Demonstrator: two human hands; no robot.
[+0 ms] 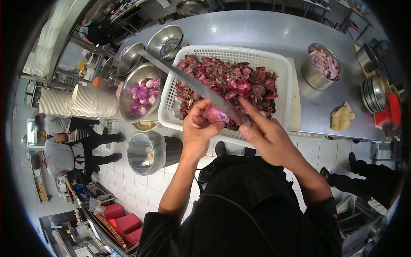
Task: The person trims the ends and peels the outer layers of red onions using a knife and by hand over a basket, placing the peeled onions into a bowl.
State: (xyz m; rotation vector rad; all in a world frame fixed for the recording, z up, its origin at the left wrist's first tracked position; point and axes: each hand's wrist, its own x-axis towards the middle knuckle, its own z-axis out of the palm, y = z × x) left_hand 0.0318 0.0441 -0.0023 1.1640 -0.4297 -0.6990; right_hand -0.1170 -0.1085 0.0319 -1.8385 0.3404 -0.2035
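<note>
My left hand [198, 130] is closed around a red onion [212, 114], held over the near side of a white perforated basket [287, 92]. My right hand [270, 136] grips a knife [192, 83], whose long wide blade points up and left across the basket and passes against or just over the onion. The knife's handle is mostly hidden by the fingers. Loose red onion skins [214, 70] and some onions fill the basket. Left of it, a steel bowl [126, 105] contains several peeled purple onions [144, 95].
A steel pot [314, 79] of sliced onion and a crumpled cloth [342, 117] sit on the steel table [265, 32] to the right. Empty steel bowls [165, 41] stand at the back left. Below is a lined bin [145, 156]. Other people [64, 154] stand at left and right.
</note>
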